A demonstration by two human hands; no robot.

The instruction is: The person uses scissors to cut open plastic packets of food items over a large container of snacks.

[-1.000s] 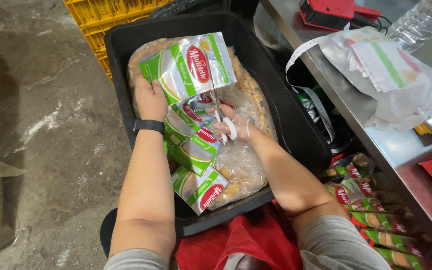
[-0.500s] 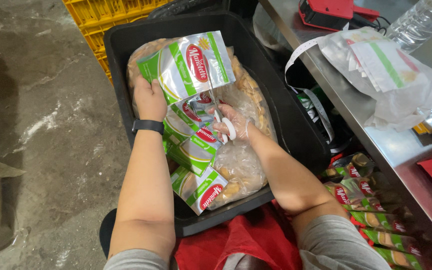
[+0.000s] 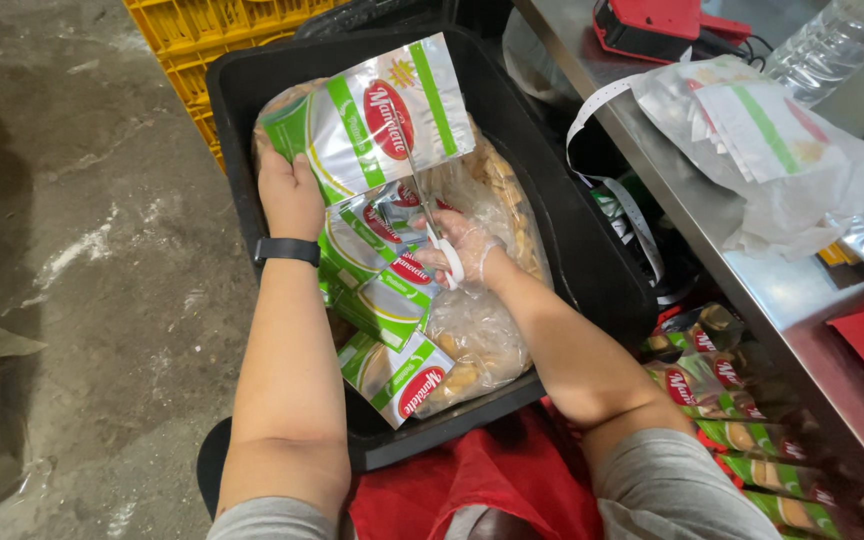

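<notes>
From the head view, the left hand (image 3: 290, 195) pinches the lower left corner of a glossy silver-and-green foil pouch (image 3: 377, 115), held flat above the black plastic bin (image 3: 572, 240), its long axis tilted up to the right. The right hand (image 3: 464, 250), in a thin clear glove, is clamped on white-handled scissors (image 3: 430, 225), blades pointing up at the pouch. Similar pouches (image 3: 392, 330) and clear crinkled bags (image 3: 482, 330) fill the bin beside the steel counter (image 3: 802, 330).
</notes>
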